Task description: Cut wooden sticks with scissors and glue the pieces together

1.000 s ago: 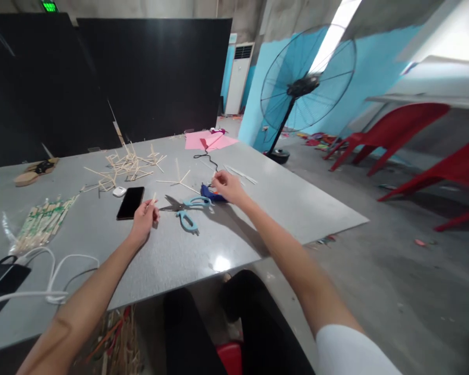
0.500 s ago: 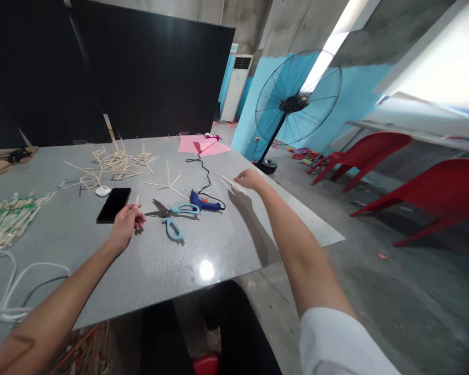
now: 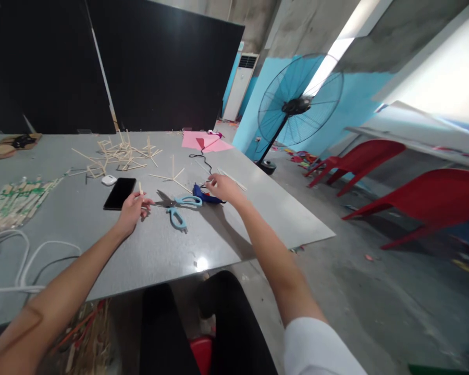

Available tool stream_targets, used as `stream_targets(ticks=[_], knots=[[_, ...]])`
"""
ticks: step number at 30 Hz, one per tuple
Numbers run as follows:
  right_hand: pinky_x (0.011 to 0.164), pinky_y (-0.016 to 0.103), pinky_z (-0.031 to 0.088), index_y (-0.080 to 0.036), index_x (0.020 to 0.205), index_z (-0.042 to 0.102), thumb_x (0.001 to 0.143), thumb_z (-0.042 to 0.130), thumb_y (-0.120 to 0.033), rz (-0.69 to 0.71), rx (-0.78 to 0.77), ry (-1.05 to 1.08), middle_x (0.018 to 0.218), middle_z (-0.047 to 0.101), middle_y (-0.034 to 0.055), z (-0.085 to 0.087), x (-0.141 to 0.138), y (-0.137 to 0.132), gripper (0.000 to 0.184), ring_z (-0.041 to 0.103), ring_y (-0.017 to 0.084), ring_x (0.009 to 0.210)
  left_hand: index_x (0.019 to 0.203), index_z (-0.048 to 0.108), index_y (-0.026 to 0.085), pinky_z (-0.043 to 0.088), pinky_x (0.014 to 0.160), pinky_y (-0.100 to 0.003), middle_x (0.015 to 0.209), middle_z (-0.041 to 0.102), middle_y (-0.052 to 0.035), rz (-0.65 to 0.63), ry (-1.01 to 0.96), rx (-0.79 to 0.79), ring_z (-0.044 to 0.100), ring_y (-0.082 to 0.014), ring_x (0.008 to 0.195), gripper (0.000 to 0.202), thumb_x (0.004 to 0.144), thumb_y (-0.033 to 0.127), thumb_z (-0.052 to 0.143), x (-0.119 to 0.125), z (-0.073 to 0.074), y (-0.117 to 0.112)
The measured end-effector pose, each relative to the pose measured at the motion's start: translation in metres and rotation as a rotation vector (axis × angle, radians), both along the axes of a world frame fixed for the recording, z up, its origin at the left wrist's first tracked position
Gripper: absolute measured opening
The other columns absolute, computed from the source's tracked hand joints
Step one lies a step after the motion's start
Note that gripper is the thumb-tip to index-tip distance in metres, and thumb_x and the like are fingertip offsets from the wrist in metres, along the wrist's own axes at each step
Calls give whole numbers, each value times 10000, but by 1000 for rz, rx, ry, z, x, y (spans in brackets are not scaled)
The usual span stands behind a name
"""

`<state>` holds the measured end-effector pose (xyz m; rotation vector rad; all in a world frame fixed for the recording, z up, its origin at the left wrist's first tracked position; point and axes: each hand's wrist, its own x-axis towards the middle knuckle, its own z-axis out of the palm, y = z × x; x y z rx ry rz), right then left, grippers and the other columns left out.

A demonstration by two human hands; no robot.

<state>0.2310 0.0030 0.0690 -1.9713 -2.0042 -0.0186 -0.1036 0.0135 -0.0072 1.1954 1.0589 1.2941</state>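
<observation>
My left hand (image 3: 132, 211) rests on the grey table (image 3: 160, 250), its fingers closed on a short wooden stick (image 3: 140, 188) that points up. Just right of it lie scissors with light blue handles (image 3: 179, 209). My right hand (image 3: 222, 188) hovers over a blue glue gun (image 3: 204, 196) with its black cord (image 3: 203, 160). Its fingers are pinched together; what they hold is too small to name. Two thin pale sticks (image 3: 232, 179) lie just beyond that hand. A small star of glued sticks (image 3: 172, 177) sits behind the scissors.
A black phone (image 3: 119, 193) and a white earbud case (image 3: 109, 180) lie left of my left hand. Behind them are a heap of sticks (image 3: 121, 153) and pink paper (image 3: 205, 140). Wrapped chopsticks (image 3: 15, 200) and a white cable (image 3: 23, 260) lie at left. A fan (image 3: 297, 109) and red chairs (image 3: 359, 156) stand right.
My right hand left the glue gun, reached out to the thin sticks near the table's right edge, then came back over the glue gun. My left hand kept its stick.
</observation>
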Motion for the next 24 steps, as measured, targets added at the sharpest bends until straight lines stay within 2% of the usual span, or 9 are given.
stream_targets(ticks=[3,7,11,14,18,24], knots=[[866,327,484,-150,1257,695,1021,575,-372,47,4,-49,1203,751,158,-20,-32,-9,346,683,288,1117,1054,588,155,400,413,-204,852,774,-112,-9,-15,-5,652,-152,611,238,890,305,674,1,-3,0],[924,373,476,-135,1291,663,1052,501,-403,132,21,-122,1257,709,187,-24,-65,-11,394,633,323,1183,996,629,150,391,416,-213,860,781,-123,-13,-32,4,649,-151,606,251,856,325,743,2,-4,-2],[1004,390,449,-128,1339,652,963,648,-360,272,-11,-200,1300,689,180,-35,-90,-13,441,577,334,1248,983,644,144,380,409,-222,854,783,-132,-17,-39,17,624,-144,576,276,860,366,753,2,-4,-4],[1044,425,422,-108,1328,656,936,661,-278,310,-19,-236,1282,681,191,-47,-99,-16,427,553,345,1249,978,623,153,367,414,-221,804,774,-115,-20,-39,29,612,-134,538,269,872,370,741,2,-6,-5],[1029,431,428,-98,1335,625,990,576,-252,290,23,-242,1321,625,204,-55,-104,-21,381,512,349,1282,985,571,184,334,410,-219,771,764,-82,14,-43,50,606,-128,511,270,893,388,723,3,-8,-6],[828,379,505,-132,1229,647,997,586,-232,252,7,-267,1259,618,194,-62,-105,-20,261,609,330,1137,974,632,176,269,378,-209,672,687,-21,99,-46,64,520,-103,462,273,874,406,740,1,-5,-6]])
